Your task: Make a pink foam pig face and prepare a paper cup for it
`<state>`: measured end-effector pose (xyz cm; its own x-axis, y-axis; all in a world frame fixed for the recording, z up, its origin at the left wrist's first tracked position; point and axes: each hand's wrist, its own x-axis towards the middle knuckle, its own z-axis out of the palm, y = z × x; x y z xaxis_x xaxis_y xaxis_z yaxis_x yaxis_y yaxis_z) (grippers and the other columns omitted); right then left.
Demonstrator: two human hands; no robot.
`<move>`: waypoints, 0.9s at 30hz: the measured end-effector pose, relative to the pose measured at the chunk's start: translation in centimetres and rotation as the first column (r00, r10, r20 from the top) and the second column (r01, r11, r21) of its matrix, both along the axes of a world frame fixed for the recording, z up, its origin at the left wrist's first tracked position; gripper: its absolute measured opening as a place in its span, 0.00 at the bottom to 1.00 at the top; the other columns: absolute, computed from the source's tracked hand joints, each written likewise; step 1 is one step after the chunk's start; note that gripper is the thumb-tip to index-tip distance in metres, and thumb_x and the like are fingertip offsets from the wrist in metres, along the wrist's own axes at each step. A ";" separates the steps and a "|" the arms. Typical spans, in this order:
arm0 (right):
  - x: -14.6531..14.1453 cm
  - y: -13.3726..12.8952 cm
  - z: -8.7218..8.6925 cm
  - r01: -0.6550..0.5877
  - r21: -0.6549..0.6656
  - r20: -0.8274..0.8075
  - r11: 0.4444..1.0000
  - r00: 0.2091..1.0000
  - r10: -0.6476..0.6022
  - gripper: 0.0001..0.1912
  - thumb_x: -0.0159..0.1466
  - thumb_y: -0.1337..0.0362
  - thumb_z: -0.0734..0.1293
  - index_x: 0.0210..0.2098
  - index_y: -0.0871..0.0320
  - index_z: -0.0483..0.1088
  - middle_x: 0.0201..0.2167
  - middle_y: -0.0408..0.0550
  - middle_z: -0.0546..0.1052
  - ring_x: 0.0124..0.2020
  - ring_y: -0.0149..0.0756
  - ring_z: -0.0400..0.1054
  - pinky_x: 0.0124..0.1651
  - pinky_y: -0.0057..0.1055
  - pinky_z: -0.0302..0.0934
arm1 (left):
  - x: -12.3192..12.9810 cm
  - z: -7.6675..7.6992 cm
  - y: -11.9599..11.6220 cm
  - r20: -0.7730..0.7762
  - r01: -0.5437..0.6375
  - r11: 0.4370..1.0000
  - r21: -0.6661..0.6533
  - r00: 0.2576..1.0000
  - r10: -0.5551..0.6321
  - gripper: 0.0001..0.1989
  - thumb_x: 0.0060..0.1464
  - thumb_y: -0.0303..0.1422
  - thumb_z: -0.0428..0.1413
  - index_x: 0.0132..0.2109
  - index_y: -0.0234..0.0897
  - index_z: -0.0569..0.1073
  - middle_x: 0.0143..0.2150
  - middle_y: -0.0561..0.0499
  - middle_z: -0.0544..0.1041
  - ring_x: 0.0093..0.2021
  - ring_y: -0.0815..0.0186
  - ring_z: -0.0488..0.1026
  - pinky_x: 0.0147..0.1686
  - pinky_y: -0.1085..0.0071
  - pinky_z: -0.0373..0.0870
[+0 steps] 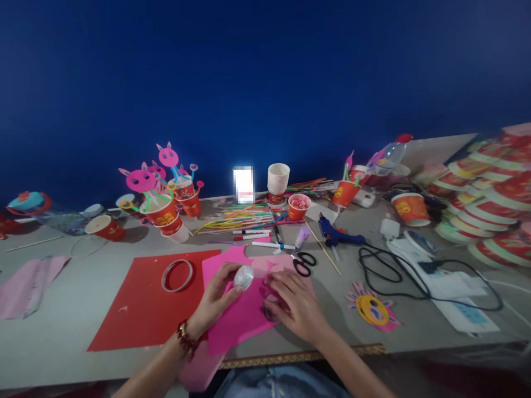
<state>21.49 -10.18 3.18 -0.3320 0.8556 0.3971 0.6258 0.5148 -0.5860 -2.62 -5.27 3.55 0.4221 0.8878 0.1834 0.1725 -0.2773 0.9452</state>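
My left hand (218,291) holds a small clear, whitish round container (243,277) between thumb and fingers, over a bright pink sheet (232,320). A beaded bracelet sits on that wrist. My right hand (296,307) rests low over the same sheet with its fingers bent around something small and dark-rimmed (269,310). The fingers hide most of it, so I cannot make it out. Cut-out edges show at the top of the pink sheet. Black-handled scissors (305,263) lie just beyond my right hand.
A red sheet (136,309) with a tape roll (177,275) on it lies left. Pink animal figures (141,181) stand in red cups at the back left. A blue glue gun (338,235), black cord (398,293), yellow paper face (373,309) and stacked cups (493,193) occupy the right.
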 end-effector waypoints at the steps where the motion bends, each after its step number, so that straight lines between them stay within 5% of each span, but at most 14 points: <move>1: -0.4 0.0 0.6 0.000 -0.027 -0.055 1.000 0.998 -0.002 0.13 0.66 0.61 0.65 0.50 0.55 0.69 0.48 0.55 0.76 0.51 0.48 0.68 0.56 0.48 0.63 | 0.2 0.3 -0.1 0.018 0.016 1.000 -0.016 1.000 -0.015 0.19 0.61 0.39 0.55 0.58 0.42 0.66 0.55 0.43 0.70 0.54 0.55 0.70 0.53 0.58 0.71; 6: -3.0 0.2 3.1 -0.006 -0.192 -0.322 0.981 0.945 -0.057 0.07 0.68 0.60 0.64 0.42 0.55 0.67 0.38 0.50 0.76 0.41 0.40 0.71 0.44 0.34 0.65 | 1.1 1.5 -0.6 -0.043 0.007 0.992 0.127 0.999 -0.002 0.22 0.58 0.35 0.58 0.58 0.43 0.63 0.55 0.44 0.70 0.55 0.56 0.69 0.55 0.56 0.69; 11: -3.9 0.8 4.0 0.005 -0.117 -0.326 0.993 0.944 -0.043 0.10 0.70 0.63 0.58 0.33 0.55 0.65 0.31 0.47 0.72 0.35 0.38 0.67 0.38 0.31 0.61 | 1.1 1.5 -0.8 -0.072 -0.031 0.975 0.218 0.996 0.048 0.24 0.59 0.33 0.58 0.60 0.44 0.61 0.54 0.44 0.69 0.52 0.57 0.69 0.53 0.57 0.70; 17: -4.2 1.3 4.1 -0.129 -0.151 -0.453 0.980 0.890 0.048 0.13 0.72 0.61 0.56 0.30 0.54 0.62 0.28 0.43 0.67 0.30 0.35 0.63 0.35 0.29 0.60 | 1.7 1.1 -1.2 0.297 0.085 0.985 -0.147 0.954 -0.038 0.22 0.56 0.38 0.61 0.56 0.42 0.66 0.51 0.43 0.73 0.51 0.56 0.72 0.52 0.56 0.70; 22: -4.3 1.3 4.0 -0.137 -0.190 -0.578 0.972 0.816 0.002 0.13 0.71 0.62 0.57 0.30 0.55 0.62 0.28 0.43 0.68 0.31 0.34 0.63 0.36 0.29 0.59 | 2.7 1.2 -2.0 0.593 0.304 0.865 -0.399 0.805 -0.009 0.23 0.52 0.39 0.64 0.53 0.39 0.72 0.49 0.44 0.76 0.50 0.56 0.73 0.53 0.58 0.68; 27: -3.6 1.3 4.1 -0.045 -0.192 -0.634 0.980 0.768 -0.089 0.14 0.71 0.64 0.58 0.28 0.55 0.62 0.26 0.42 0.67 0.28 0.33 0.62 0.33 0.29 0.57 | 2.6 0.9 -1.9 0.772 0.428 0.752 -0.501 0.614 0.164 0.17 0.54 0.36 0.62 0.49 0.33 0.76 0.46 0.44 0.78 0.45 0.61 0.74 0.53 0.62 0.65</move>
<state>17.94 -8.90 7.32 -0.0400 0.9381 0.3440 0.0836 0.3462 -0.9344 -0.02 -7.15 4.46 0.5176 0.8544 -0.0469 -0.6394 0.4226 0.6423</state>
